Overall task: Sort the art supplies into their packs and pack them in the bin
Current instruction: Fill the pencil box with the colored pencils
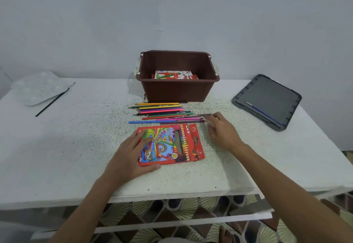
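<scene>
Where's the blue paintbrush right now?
In the head view, the blue paintbrush lies diagonally on the dark grey lid at the right side of the table, to the right of the brown bin.

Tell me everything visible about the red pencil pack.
The pack is a flat red cardboard box printed with bright swirls, a row of pencils and the number 18. It lies face up on the white table, just nearer than the loose pencils. The flap at its right end looks open. The left hand rests flat on its left part.
</scene>
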Tool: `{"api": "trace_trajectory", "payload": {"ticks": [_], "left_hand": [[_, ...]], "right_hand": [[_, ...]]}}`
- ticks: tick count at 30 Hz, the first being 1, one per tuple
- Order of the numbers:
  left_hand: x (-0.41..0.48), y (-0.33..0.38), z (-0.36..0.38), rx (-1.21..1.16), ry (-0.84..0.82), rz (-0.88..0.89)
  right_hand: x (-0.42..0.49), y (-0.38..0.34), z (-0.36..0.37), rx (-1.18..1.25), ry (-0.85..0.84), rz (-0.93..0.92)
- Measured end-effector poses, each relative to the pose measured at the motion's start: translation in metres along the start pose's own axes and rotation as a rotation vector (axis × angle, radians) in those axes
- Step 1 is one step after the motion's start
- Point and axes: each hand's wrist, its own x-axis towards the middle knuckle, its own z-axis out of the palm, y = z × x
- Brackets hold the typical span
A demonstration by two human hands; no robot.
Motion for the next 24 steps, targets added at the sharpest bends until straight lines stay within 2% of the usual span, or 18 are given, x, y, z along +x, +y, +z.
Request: {"api": "trace_trajectory", "payload": {"ticks": [7, 14, 21, 24], "left_hand": [[0.002, 0.000, 0.000, 0.004, -0.004, -0.009], [0.001, 0.001, -0.001, 0.011, -0.005, -0.009], [0.001, 0.002, -0.001, -0.001, -0.008, -0.031], [0.002, 0.002, -0.001, 0.007, -0.008, -0.041]], "right_hand": [[0.012, 0.003, 0.005, -0.156, -0.031, -0.044], [0.012, 0.005, 0.003, -0.159, -0.006, -0.032], [0.003, 0.037, -0.022, -0.140, 0.072, 0.028], [-0.003, 0.054, -0.039, -0.134, 0.072, -0.018]]}}
